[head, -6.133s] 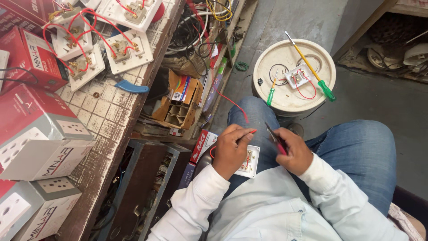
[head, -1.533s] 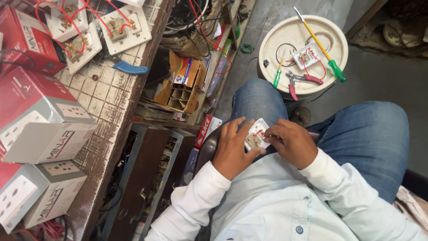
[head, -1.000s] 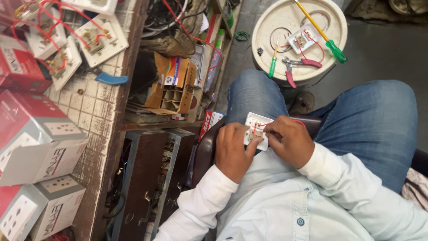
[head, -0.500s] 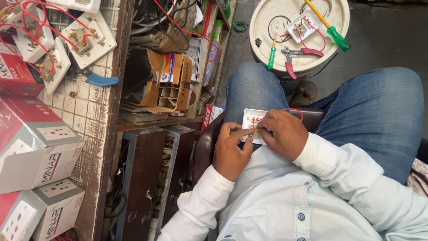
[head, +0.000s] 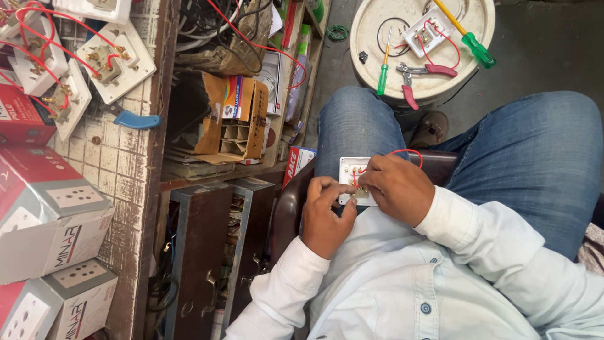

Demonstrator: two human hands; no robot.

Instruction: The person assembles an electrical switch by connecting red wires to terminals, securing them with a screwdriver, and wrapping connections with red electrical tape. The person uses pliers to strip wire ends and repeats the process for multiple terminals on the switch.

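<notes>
Smooth white plastic on the socket plate [head: 350, 171], with small brass-coloured metal bits and a glossy red wire [head: 409, 153]. Blue denim jeans [head: 541, 157], soft pale cotton shirt [head: 402, 283]. The worktop [head: 123, 170] is worn, chipped tile; matt cardboard boxes [head: 47, 220].

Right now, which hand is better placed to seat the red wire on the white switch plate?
Probably the right hand: its fingers lie over the white switch plate where the red wire loops in. The left hand grips the plate's lower edge, steadying it.
</notes>
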